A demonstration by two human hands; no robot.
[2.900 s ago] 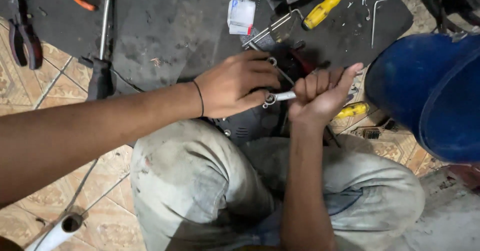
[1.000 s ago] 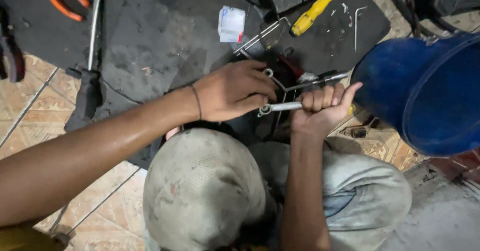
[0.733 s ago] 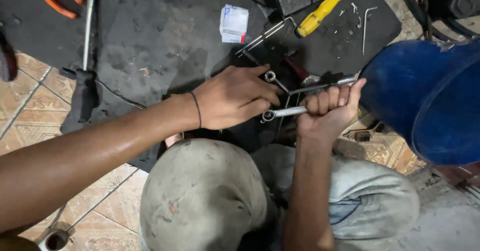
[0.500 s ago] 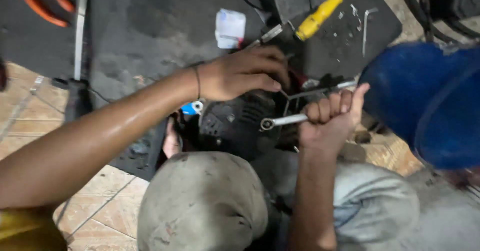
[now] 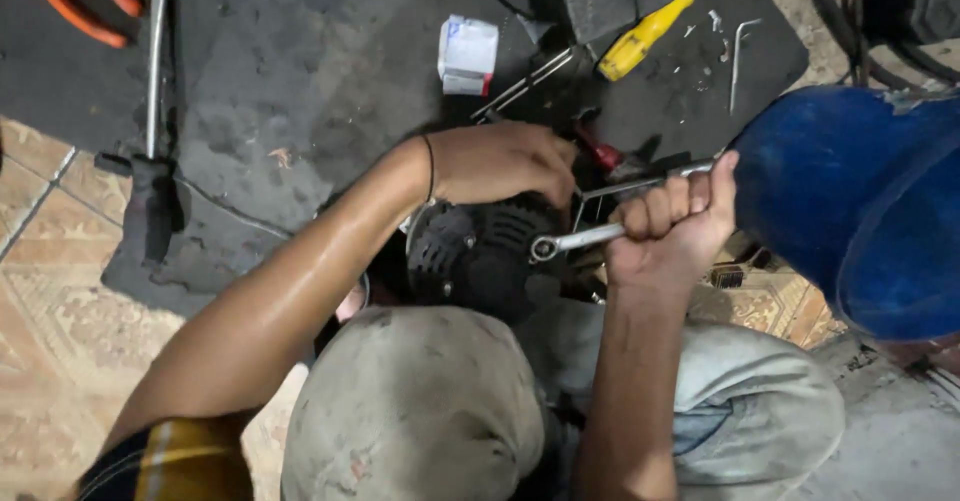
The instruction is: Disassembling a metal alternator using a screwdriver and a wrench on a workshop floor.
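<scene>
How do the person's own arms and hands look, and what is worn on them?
Both forearms are bare, with no sleeves reaching them and no gloves. The left hand has a thin dark band around its wrist. The right hand wears nothing visible. A dark and yellow sleeve edge shows near the left shoulder.

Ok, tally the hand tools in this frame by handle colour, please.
Bare metal: 2, the spanner in the right hand and the long bar tool
Yellow: 1, the screwdriver
Orange: 1, the pliers
Red: 1, partly hidden tool
Total: 5
</scene>
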